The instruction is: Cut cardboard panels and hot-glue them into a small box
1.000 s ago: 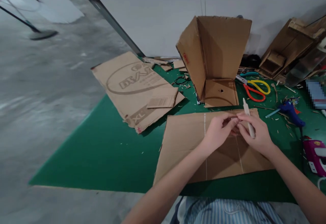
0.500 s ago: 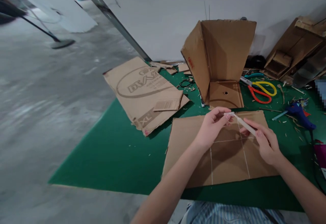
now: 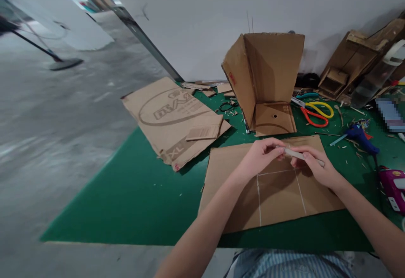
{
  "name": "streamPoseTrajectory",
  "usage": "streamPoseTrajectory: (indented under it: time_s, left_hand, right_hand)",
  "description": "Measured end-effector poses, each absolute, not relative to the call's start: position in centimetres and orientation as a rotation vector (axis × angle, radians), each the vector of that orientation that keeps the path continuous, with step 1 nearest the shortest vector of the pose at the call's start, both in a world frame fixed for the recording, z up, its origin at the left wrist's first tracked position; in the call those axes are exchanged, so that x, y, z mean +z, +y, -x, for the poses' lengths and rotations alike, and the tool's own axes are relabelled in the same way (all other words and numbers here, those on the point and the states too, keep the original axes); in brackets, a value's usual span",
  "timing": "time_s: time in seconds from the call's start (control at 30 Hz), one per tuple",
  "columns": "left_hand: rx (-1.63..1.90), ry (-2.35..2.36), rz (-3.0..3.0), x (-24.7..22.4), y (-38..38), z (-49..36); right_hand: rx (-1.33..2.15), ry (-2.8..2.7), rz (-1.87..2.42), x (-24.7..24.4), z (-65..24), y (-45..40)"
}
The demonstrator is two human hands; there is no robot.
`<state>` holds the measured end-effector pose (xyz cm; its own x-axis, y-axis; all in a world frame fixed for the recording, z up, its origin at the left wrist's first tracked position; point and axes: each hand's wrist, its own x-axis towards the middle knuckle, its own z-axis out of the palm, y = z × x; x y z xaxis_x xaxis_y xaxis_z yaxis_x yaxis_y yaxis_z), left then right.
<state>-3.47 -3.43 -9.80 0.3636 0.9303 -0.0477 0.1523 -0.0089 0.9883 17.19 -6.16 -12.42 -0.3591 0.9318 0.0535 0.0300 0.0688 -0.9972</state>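
Note:
A slim white marker pen [image 3: 295, 154] is held between both hands, above a flat cardboard sheet [image 3: 234, 202]. My left hand [image 3: 263, 156] pinches its left end, where the cap sits; the fingertips partly hide that end. Around the barrel, the fingers of my right hand [image 3: 318, 169] are closed, with the rear end poking out past the thumb. White lines cross the sheet and divide it into sections. Just behind the sheet stands an open cardboard structure [image 3: 274, 67] with a back, a side and a base that has a small hole.
To the left lies a printed cardboard piece [image 3: 171, 113]. Scissors [image 3: 316, 113] with red and yellow handles, a blue glue gun [image 3: 362, 139], a magenta device [image 3: 394, 189], a phone [image 3: 390, 115] and a clear bottle [image 3: 376, 77] occupy the right. Scraps litter the green table [image 3: 126, 202].
The pen's exposed tip has gone into the cap in my left fingers. My hands have come closer together, and the pen lies flatter. The whole view has shifted slightly right.

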Motion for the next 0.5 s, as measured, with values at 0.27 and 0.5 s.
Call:
streamPoseTrajectory:
  time_s: [0.27,0.5]
  left_hand:
    - [0.778,1.632,-2.064,-9.5,-3.0,5.0]
    - [0.223,1.759,-2.450,-9.6,-2.6,5.7]
  right_hand:
    - [0.761,-1.428,1.352,-11.9,-19.7,-4.1]
    - [-0.021,-2.201,1.532,-11.2,-22.6,-3.2]
